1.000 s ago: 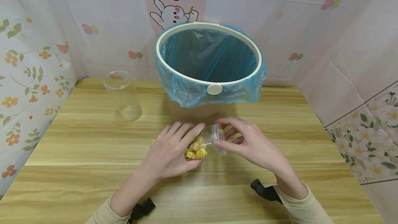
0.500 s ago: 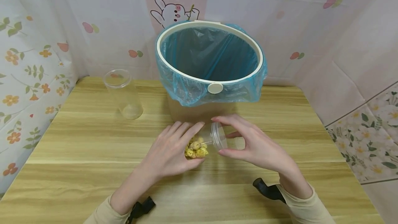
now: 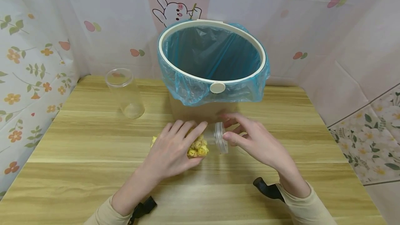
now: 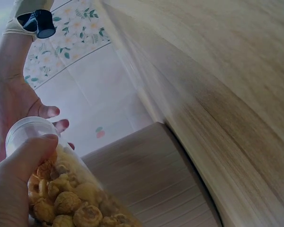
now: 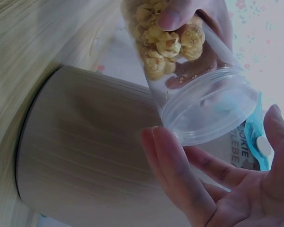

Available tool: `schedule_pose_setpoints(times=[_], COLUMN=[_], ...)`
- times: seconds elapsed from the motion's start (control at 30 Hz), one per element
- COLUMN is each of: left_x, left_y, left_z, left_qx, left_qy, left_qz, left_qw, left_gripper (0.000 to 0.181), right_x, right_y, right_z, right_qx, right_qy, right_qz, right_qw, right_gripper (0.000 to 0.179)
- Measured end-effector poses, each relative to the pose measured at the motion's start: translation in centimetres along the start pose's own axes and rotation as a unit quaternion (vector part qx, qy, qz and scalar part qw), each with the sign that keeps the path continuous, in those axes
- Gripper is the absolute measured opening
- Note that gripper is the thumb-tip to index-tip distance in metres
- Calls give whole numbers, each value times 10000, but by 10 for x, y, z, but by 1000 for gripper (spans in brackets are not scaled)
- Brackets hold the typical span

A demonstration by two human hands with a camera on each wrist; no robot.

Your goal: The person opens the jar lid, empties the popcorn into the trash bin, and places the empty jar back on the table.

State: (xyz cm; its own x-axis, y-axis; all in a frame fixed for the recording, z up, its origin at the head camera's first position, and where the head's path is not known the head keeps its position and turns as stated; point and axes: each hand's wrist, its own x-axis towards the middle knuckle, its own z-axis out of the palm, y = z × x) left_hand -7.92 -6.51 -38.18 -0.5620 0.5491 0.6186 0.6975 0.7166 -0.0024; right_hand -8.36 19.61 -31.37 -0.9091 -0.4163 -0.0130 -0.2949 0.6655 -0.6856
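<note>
A clear plastic jar (image 3: 210,136) lies on its side, with yellow-brown popcorn (image 3: 198,148) inside. My left hand (image 3: 170,150) grips it from above, the thumb across its wall in the left wrist view. A clear ridged lid (image 3: 221,138) covers the jar's right end. Around that end my right hand (image 3: 260,143) holds its fingers loosely spread. In the right wrist view the right fingertips (image 5: 156,137) are at the lid's edge, while the thumb (image 5: 277,123) stands apart from it; whether the fingertips touch is unclear.
Behind the hands stands a beige bin (image 3: 200,112) with a pale rim (image 3: 264,55) and a blue liner bag (image 3: 190,93). A second clear jar (image 3: 126,98), without a lid, stands upright at the back left. Printed cloth (image 3: 109,9) hangs behind the wooden table (image 3: 93,148).
My right fingers spread off the lid's sides, then drew in again near its end. The left hand keeps its grip; the popcorn has shifted slightly in the jar.
</note>
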Motion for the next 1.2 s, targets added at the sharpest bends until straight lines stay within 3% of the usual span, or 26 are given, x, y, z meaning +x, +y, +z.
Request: schedule_pose_setpoints(times=[0.13, 0.33, 0.6, 0.87, 0.97, 1.2], left_x=[0, 0, 1, 0, 0, 1], left_y=[0, 1, 1, 0, 0, 0], left_z=[0, 0, -1, -2, -2, -3], left_qx=[68, -1, -237, -270, -221, 53], left_qy=[114, 15, -150, -191, -159, 66], left_qz=[45, 5, -158, -204, -165, -24], left_qw=[9999, 10000, 9995, 9992, 9995, 10000], left_gripper=[85, 84, 84, 84, 85, 80], right_x=[1, 1, -1, -2, -3, -1], right_y=[-1, -3, -2, -3, -3, -3], right_z=[2, 3, 1, 0, -1, 0], right_qx=[62, 44, 221, -71, -9, 358], right_qy=[-129, -76, -180, -123, -127, 153], right_qz=[148, 43, -763, -1485, -1270, -324], right_qw=[9998, 10000, 9967, 9888, 9918, 9987], right_gripper=[48, 48, 60, 68, 70, 40])
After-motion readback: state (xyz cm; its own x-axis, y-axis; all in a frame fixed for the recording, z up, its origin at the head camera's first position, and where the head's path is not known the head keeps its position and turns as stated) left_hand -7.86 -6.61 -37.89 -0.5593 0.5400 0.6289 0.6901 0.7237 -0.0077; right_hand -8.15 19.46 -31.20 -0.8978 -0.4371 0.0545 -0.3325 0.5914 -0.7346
